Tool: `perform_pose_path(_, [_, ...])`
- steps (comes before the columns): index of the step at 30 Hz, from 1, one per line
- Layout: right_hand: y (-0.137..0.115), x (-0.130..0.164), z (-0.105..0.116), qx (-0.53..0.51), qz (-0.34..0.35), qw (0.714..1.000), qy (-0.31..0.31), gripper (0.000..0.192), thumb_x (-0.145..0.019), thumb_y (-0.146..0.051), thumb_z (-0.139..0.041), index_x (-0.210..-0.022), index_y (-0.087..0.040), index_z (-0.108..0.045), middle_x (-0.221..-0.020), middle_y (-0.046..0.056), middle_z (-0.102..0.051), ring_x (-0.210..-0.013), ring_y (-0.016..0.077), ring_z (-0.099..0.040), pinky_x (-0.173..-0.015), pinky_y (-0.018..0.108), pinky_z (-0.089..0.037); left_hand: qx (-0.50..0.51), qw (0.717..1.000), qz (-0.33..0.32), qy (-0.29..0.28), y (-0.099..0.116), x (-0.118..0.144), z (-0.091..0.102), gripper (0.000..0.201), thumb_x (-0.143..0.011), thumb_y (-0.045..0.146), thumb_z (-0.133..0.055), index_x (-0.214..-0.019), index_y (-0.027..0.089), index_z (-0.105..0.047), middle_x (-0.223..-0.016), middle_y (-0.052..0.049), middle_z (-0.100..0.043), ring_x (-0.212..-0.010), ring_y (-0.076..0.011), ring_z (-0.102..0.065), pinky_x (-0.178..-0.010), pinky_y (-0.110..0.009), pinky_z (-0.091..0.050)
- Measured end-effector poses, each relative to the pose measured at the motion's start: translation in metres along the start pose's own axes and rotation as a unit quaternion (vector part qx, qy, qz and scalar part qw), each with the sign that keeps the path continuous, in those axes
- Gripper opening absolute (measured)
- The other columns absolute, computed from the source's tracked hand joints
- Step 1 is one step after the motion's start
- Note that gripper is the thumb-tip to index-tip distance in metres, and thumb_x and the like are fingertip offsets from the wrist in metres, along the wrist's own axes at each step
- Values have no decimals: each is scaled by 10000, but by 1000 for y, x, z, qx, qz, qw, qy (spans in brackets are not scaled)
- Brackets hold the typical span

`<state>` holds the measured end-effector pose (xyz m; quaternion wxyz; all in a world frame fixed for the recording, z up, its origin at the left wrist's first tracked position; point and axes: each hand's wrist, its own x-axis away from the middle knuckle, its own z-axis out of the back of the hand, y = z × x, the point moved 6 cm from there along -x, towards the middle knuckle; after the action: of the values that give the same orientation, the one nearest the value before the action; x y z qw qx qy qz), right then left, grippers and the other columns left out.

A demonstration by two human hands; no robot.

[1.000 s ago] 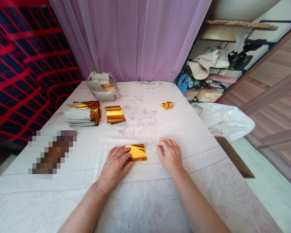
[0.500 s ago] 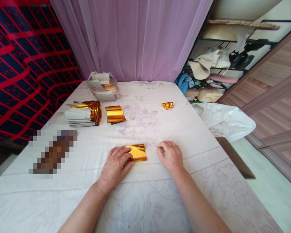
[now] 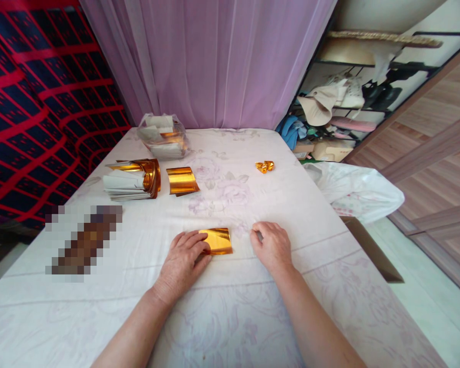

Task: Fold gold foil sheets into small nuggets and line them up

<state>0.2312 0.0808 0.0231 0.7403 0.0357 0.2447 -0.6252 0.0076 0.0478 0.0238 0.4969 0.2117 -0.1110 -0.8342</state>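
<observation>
Left hand (image 3: 186, 251) lies spread on the gold paper (image 3: 220, 240) on the table (image 3: 230, 317); right hand (image 3: 272, 246) curls apart, its grip hidden. Looks like keeping it still; next, the right hand may need to come closer.

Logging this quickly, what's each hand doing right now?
Left hand: open, resting on the gold sheet.
Right hand: loosely closed, nothing visible in it.

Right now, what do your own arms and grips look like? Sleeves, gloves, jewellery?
Left grip and right grip: ungloved human hands, no rings, watch or bracelet visible. Left forearm and right forearm: bare, no sleeves or cables in view.
</observation>
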Motion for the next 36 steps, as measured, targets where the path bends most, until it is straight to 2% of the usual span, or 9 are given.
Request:
perform_pose_path(23, [-6,0,1,-37,36,999,5,117,-819,-176,-549,-737,-216,-622,-739,13,-671,-760,182,-574,-719,295,-343,0,1000,0,2,1,0,1,100,-851,229,-597,-936,244,-648,-1204,-61,-661,-1175,-264,-555,-1040,-500,-372])
perform_pose_path(36, [-1,-1,2,-31,18,999,7,132,-826,-186,-533,-726,-219,-614,-717,20,-665,-745,191,-574,-743,299,-369,-3,1000,-2,-3,0,1,-1,100,-854,225,-600,-945,243,-637,-1218,-58,-655,-1183,-267,-551,-1035,-505,-373])
